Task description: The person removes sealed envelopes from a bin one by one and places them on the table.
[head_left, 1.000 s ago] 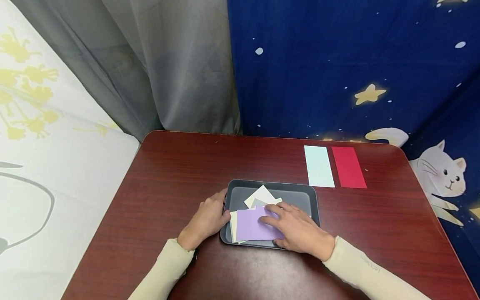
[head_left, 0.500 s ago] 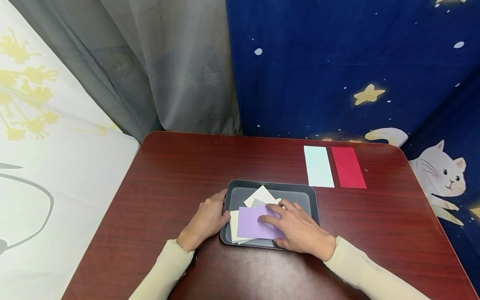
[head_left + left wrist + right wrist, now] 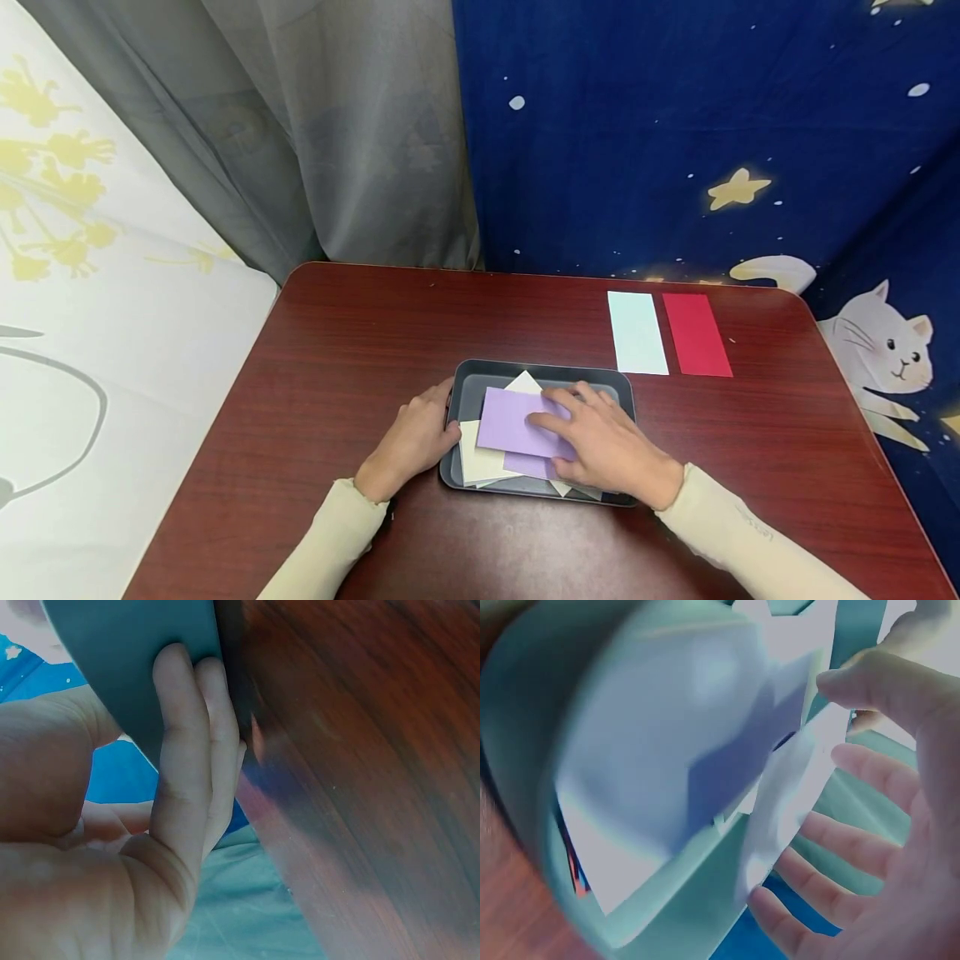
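A dark grey tray (image 3: pixel 480 383) holds several loose paper cards. My left hand (image 3: pixel 415 433) grips its left side, the thumb at the rim; in the left wrist view two fingers (image 3: pixel 182 742) lie along the outer wall. My right hand (image 3: pixel 611 446) pinches a purple card (image 3: pixel 513 423) between thumb and fingers. That card is raised and slanted over a second purple card (image 3: pixel 527 465) in the tray. Cream cards (image 3: pixel 480 465) show at the left of the stack, and a white corner (image 3: pixel 525 383) behind. The right wrist view shows the held card (image 3: pixel 784 802) at the fingers.
On the reddish-brown table (image 3: pixel 360 333), a pale mint sheet (image 3: pixel 637 333) and a red sheet (image 3: pixel 697 335) lie side by side beyond the tray's far right corner. A grey curtain (image 3: pixel 375 125) and a blue curtain (image 3: pixel 600 125) hang behind the far edge.
My right hand has lifted the top purple card and moved it away from me and slightly right, uncovering another purple card. The left hand has stayed on the tray.
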Motion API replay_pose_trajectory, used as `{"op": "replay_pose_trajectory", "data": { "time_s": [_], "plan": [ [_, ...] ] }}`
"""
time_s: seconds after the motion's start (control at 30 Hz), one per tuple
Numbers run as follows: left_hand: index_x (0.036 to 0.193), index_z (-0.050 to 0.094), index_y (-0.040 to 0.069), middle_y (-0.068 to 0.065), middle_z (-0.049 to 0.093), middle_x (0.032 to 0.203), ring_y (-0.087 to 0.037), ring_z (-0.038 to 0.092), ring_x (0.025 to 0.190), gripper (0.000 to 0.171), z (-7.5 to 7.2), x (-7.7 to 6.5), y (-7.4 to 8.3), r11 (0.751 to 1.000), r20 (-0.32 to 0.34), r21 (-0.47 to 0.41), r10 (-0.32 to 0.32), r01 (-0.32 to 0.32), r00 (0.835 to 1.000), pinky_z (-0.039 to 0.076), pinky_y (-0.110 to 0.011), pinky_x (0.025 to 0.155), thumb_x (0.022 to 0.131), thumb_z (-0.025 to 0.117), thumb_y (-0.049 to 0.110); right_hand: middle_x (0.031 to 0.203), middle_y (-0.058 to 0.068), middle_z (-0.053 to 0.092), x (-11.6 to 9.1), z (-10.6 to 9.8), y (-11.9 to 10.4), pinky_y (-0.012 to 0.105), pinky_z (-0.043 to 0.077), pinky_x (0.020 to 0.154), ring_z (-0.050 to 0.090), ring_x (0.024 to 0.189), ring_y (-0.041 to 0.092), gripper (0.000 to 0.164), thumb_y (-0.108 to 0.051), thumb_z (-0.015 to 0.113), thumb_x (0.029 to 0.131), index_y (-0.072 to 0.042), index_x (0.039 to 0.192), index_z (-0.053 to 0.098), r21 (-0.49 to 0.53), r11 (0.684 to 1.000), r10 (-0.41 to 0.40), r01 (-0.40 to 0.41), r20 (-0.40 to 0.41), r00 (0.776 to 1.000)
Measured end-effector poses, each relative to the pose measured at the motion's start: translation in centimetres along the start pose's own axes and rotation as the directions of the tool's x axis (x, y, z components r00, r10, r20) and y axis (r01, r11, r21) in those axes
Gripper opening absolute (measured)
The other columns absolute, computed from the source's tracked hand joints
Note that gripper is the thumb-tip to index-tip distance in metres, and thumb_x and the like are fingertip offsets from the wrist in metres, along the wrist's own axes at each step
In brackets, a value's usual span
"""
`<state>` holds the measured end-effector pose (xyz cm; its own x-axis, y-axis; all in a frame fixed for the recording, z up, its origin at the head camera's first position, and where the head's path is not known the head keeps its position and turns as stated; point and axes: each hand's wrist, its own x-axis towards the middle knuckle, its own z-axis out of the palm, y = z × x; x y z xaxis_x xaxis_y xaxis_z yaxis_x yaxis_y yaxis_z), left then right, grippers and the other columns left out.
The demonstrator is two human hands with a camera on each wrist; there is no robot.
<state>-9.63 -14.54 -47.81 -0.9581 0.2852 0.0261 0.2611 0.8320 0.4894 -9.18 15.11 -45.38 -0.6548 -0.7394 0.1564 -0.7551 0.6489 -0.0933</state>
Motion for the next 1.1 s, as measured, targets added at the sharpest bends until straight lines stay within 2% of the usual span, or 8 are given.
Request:
{"op": "replay_pose_trajectory", "data": {
  "time_s": [0.27,0.43,0.87,1.1],
  "plan": [
    [0.144,0.046,0.001,-0.013,0.059,0.131,-0.027,0.059,0.117,0.063,0.0,0.1,-0.1,1.0,0.009,-0.005,-0.008,0.008,1.0,0.047,-0.054,0.089,0.084,0.064,0.013,0.137,0.01,0.053,0.0,-0.8,1.4,0.044,0.043,0.074,0.048,0.112,0.03,0.052,-0.043,0.072,0.078,-0.03,0.129,0.065,-0.024,0.999,0.046,-0.047,-0.03,0.998],
    [0.143,0.047,0.001,-0.014,0.06,0.129,-0.027,0.06,0.115,0.063,0.0,0.1,0.0,1.0,0.007,-0.003,-0.006,0.006,1.0,0.047,-0.055,0.088,0.083,0.064,0.013,0.138,0.011,0.051,-0.2,-1.1,2.4,0.044,0.042,0.076,0.048,0.111,0.03,0.052,-0.041,0.07,0.079,-0.029,0.129,0.065,-0.018,0.998,0.067,-0.068,-0.052,0.996],
    [0.143,0.047,0.003,-0.014,0.06,0.13,-0.029,0.059,0.117,0.064,0.1,0.1,-0.2,1.0,0.012,-0.002,-0.022,0.022,1.0,0.045,-0.057,0.089,0.083,0.065,0.015,0.138,0.012,0.05,-0.5,-1.2,5.5,0.044,0.044,0.07,0.05,0.107,0.03,0.054,-0.042,0.071,0.078,-0.025,0.129,0.065,-0.026,0.989,0.143,-0.146,-0.096,0.985],
    [0.144,0.047,0.004,-0.013,0.06,0.13,-0.028,0.059,0.117,0.064,0.2,0.1,-0.2,1.0,0.016,-0.008,-0.021,0.021,1.0,0.046,-0.056,0.09,0.083,0.064,0.015,0.136,0.013,0.052,-0.9,-1.3,6.7,0.045,0.047,0.071,0.051,0.105,0.031,0.053,-0.041,0.069,0.079,-0.026,0.13,0.064,-0.034,0.981,0.185,-0.19,-0.102,0.977]
  ]
}}
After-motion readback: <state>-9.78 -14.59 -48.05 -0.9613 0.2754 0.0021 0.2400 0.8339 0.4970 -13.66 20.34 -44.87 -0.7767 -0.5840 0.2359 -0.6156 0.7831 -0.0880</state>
